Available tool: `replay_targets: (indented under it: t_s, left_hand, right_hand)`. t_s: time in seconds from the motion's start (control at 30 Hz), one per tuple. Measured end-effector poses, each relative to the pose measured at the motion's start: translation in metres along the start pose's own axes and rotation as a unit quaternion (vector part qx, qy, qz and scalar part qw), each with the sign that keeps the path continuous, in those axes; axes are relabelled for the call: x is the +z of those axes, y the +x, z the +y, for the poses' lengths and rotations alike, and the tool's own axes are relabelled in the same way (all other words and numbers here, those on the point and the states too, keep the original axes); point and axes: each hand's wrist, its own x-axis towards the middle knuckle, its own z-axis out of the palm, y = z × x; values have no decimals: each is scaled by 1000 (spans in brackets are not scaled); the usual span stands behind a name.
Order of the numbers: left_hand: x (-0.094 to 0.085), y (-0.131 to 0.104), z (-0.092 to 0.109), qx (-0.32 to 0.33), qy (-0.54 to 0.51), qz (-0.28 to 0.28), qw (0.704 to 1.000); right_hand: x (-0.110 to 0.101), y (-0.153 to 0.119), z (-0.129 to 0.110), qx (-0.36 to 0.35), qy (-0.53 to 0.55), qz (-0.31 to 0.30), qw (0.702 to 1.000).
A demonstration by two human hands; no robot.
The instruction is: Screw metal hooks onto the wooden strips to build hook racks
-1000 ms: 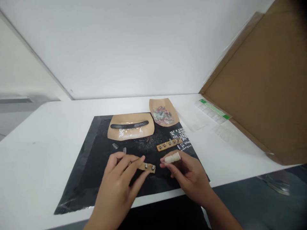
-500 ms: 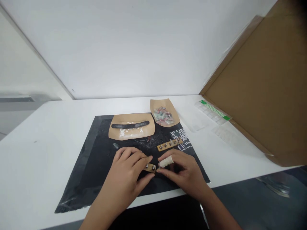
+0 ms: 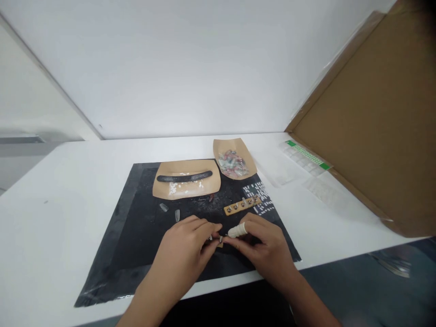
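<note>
My left hand (image 3: 190, 243) is closed around a small wooden strip with metal studs (image 3: 220, 245); the fingers cover most of it. My right hand (image 3: 262, 243), with pale ribbed finger cots (image 3: 237, 230) on a finger, is closed in a pinch at the strip's right end. Whatever lies between its fingertips is too small to name. Just beyond the hands, a second wooden strip (image 3: 242, 205) bears several round metal studs with small clear pieces on them. Two loose clear nail tips (image 3: 177, 215) rest on the black mat (image 3: 136, 245), left of the strips.
A brown paper tray (image 3: 160, 187) holds a dark curved nail file (image 3: 184, 177) and white bits. Another paper tray (image 3: 240, 144) holds many nail tips. White tabs (image 3: 267, 204) dot the mat's right side. Clear packaging (image 3: 306, 159) and a cardboard box (image 3: 361, 122) stand at right.
My left hand has shifted slightly down and its fingers cover more of the strip. The right fingertips now meet the strip's end. A second loose nail tip has come into view.
</note>
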Motion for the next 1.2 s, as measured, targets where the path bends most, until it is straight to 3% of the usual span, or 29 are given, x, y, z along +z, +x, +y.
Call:
replay_targets:
  t_s: [0.1,0.37,0.57,0.83,1.0,1.2]
  left_hand:
    - [6,-1,5,-17,-19,12,1000]
    - [11,0,17,-40,-35,31,998]
    - [10,2,18,-32,-39,36,998]
    - [21,1,20,-17,-36,77,996]
    - [30,2,25,-48,-25,104,993]
    - [32,3,25,-83,-23,97,992]
  right_hand:
    - [0,-2,-2,-10,-8,21,1000]
    - [-12,-16,-9,-22,-50,2,998]
    - [-14,-17,-10,-75,-98,9,992]
    - [-10,-21,-2,-64,-116,-12,991]
    - [-7,-20,-1,-67,-156,3,985]
    - [-8,-19,-4,-75,-177,-18,981]
